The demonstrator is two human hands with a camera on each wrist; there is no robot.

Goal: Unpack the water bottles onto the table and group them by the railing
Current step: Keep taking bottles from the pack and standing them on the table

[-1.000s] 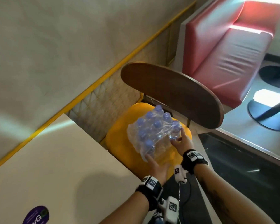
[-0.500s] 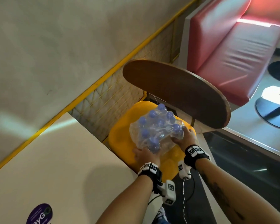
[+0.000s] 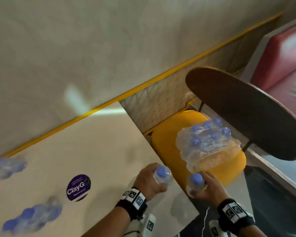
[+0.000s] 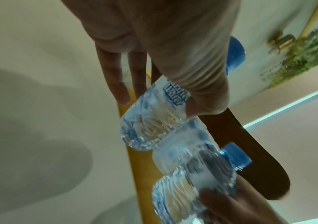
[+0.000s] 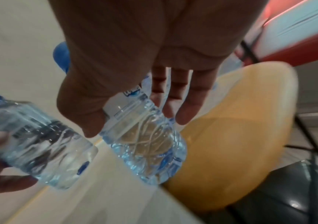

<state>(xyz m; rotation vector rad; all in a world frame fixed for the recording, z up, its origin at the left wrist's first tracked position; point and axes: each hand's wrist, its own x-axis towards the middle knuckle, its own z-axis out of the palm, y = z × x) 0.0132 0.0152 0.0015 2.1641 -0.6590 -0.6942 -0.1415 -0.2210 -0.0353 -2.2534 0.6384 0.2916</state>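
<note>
A torn plastic-wrapped pack of water bottles (image 3: 207,142) with blue caps lies on the yellow chair seat (image 3: 162,139). My left hand (image 3: 154,180) grips one loose bottle (image 3: 161,173) over the table's near right corner. Just right of it, off the table edge, my right hand (image 3: 200,187) grips a second bottle (image 3: 196,183). The left wrist view shows my left hand (image 4: 158,106) with thumb and fingers round its bottle (image 4: 154,121). My right hand (image 5: 137,125) clasps its bottle (image 5: 146,145) the same way. Both hands are below the pack, apart from it.
The beige table (image 3: 92,147) runs along the yellow railing (image 3: 143,84). Blurred groups of bottles stand at its left (image 3: 7,166) and lower left (image 3: 32,218). A purple sticker (image 3: 78,187) lies mid-table. The dark wooden chair back (image 3: 246,113) overhangs the pack; a red sofa (image 3: 284,57) is beyond.
Both hands have left the pack, each drawing out one bottle toward the table. The view has swung left, bringing the table and its standing bottles into sight.
</note>
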